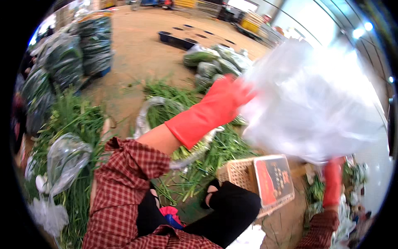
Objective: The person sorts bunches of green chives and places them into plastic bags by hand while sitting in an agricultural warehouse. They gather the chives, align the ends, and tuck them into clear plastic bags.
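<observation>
A large clear plastic bag [311,103], smeared by motion, is held up in the air on the right. My right hand [334,166], in a red rubber glove, grips its lower edge, with the fingers mostly hidden by the plastic. My left hand [232,96], gloved the same way, reaches across to the bag's left edge. Its fingers are blurred, so whether they hold the plastic cannot be told. Below my left forearm, an open clear bag [145,114] on the floor has cut green stalks [188,150] in and around it.
A wicker basket [236,172] with a dark and red box [273,180] stands beside my right knee. Long green leaves [78,120] pile up at left, with a crumpled bag [66,159] on top. Bagged vegetables [215,62] lie ahead; tall filled bags [95,45] stand far left.
</observation>
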